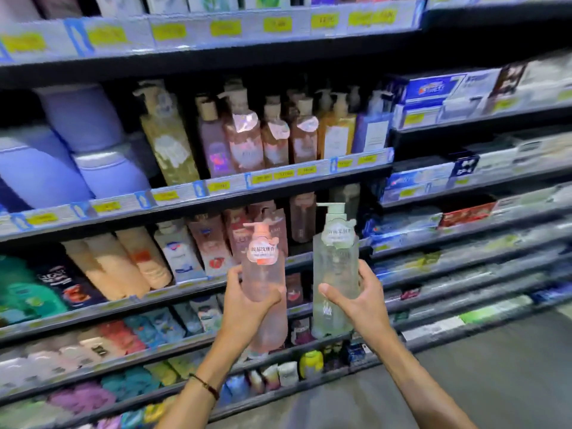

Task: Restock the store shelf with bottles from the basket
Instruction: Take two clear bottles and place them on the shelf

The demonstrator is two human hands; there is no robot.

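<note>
Before us the shelving fills the frame from the left edge to a vertical break right of centre, where a second bay with flat boxes begins. Each board ends in a price rail (278,176) with yellow tags. The row of pump bottles above that rail stands packed side by side. On the lower shelf (173,289), dark space shows on either side of a brown bottle (302,219) just right of centre. At the lower right, bare grey floor (495,382) leaves room along the foot of the shelves. Both forearms reach up from the bottom edge towards the centre. Our left hand (247,305) has its fingers curled round the middle of the pink bottle (263,274). A dark bracelet (205,386) sits on that wrist. Our right hand (356,301) grips the green bottle (335,267) low on its body, with the thumb laid across the front. Both bottles stand roughly upright, pump heads up, in front of the lower shelf. They are side by side with a narrow gap between them, and the green one is held higher.
</note>
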